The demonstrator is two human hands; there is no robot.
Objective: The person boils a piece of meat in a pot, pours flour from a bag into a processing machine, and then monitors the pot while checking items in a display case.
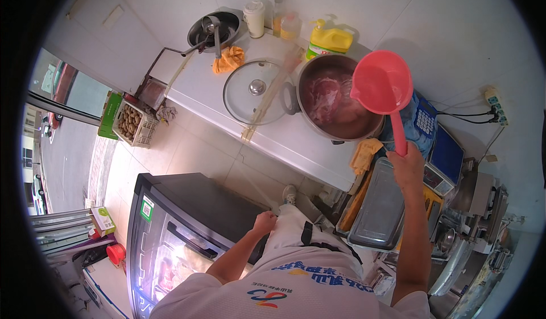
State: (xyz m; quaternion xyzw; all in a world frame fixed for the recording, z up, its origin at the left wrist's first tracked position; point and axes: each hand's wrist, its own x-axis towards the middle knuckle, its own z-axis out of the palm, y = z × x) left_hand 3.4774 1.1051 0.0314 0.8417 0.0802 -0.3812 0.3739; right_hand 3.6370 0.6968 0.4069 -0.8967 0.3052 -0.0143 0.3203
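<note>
My right hand (pixel 408 168) is wrapped round the long handle of a pink plastic water dipper (pixel 382 80). The dipper's bowl hangs over the right rim of a deep metal pot (pixel 302 80), with its spout toward the pot's middle. Inside the pot, pieces of raw meat (pixel 327 100) lie in reddish, rippling water. Whether water runs from the spout is hard to make out. Down beside my thigh, my left hand (pixel 265 222) is curled closed, apart from the counter, with nothing showing in it. A glass lid (pixel 242 94) with a metal knob lies left of the pot.
Along the white counter's (pixel 199 100) back stand a black pan (pixel 198 34) with a ladle, a white cup (pixel 254 20) and a yellow jug (pixel 330 40). An orange cloth (pixel 365 155) lies near a lidded tray (pixel 378 205). A dark glass-fronted cabinet (pixel 210 205) stands left of me.
</note>
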